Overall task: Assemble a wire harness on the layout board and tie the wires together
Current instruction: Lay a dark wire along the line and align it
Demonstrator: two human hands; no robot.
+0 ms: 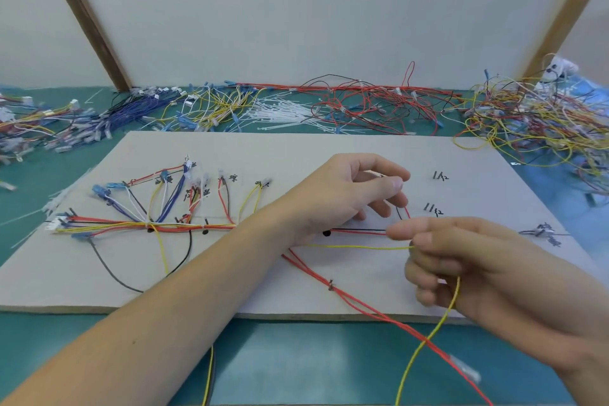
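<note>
The person is still at the routing step: wires are being laid along the marked paths of the layout board (329,148), and nothing in view suggests that tying has begun on this side. The right hand (468,260) is pinching a yellow wire (359,246) between thumb and forefinger, with the other fingers curled round it lower down. From the pinch the wire is running left across the board towards the left wrist, while its free length is hanging down off the front edge and crossing a pair of red wires (372,310) there.

The left hand (356,191) is hovering over the middle of the board, its fingers loosely curled above a red and black wire pair (359,231). Thumb and forefinger are close together, but whether they are holding anything cannot be told.

On the left half of the board a bundle of wires (138,226) is already lying along the main run, with branches fanning up to labelled pegs.

The next move is likely calling for the yellow wire to be drawn taut and laid beside the red and black pair. A pile of white cable ties (283,112) is waiting on the green table (296,362) behind the board, near the loose wire heaps (540,115).
</note>
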